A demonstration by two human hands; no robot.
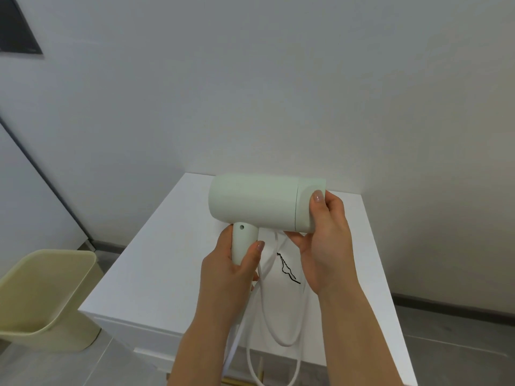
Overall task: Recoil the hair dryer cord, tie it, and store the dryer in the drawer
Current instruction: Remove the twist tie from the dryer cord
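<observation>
Holding the green dryer (pixel 256 201) above the white surface (pixel 167 260), left hand (pixel 231 274) gripping its handle and right hand (pixel 326 246) clasping its right end, the person has not yet coiled the cord (pixel 278 337) dangling nearer, which likely calls for freeing the right hand.

The single head-worn wide-angle view looks forward and down from close above the white cabinet top (pixel 156 260), with the wall (pixel 250 93) filling the upper frame.
</observation>
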